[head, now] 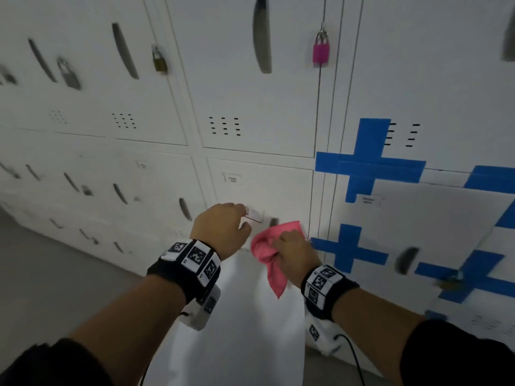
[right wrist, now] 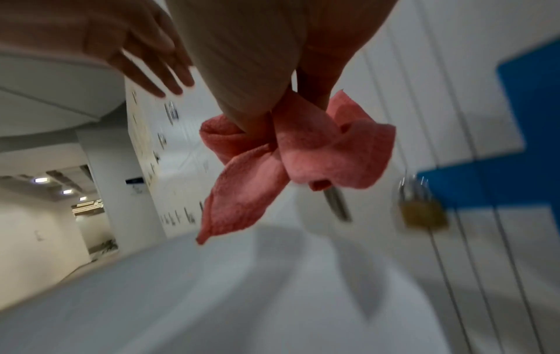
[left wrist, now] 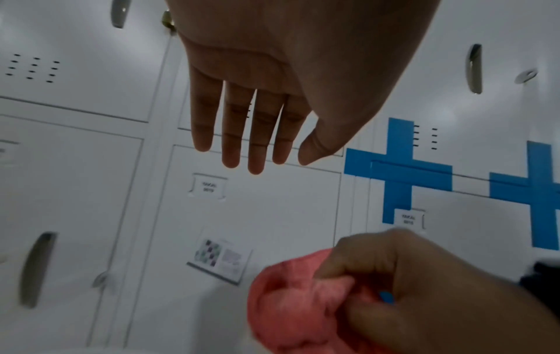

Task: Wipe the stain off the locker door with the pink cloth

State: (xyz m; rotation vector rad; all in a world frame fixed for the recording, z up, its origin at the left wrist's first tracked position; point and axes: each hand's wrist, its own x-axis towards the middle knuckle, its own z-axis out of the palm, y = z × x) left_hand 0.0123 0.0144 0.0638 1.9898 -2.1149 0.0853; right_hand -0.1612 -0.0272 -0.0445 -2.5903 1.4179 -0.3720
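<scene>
My right hand (head: 292, 250) grips the bunched pink cloth (head: 267, 252), close to a white locker door (head: 262, 188) in the lower row; one corner of the cloth (right wrist: 242, 191) hangs down. The same cloth (left wrist: 291, 299) shows low in the left wrist view, held by curled fingers (left wrist: 357, 275). My left hand (head: 223, 229) hovers just left of it with straight, relaxed fingers (left wrist: 236, 134), holding nothing. A small sticker (left wrist: 221, 258) sits on that door. No stain shows clearly.
Rows of white lockers fill the wall, with dark handles (head: 262, 34), a pink padlock (head: 321, 50) and a brass padlock (head: 159, 61). Blue tape crosses (head: 367, 160) mark the lockers to the right. A brass padlock (right wrist: 422, 212) hangs near the cloth. Grey floor (head: 41, 274) lies left.
</scene>
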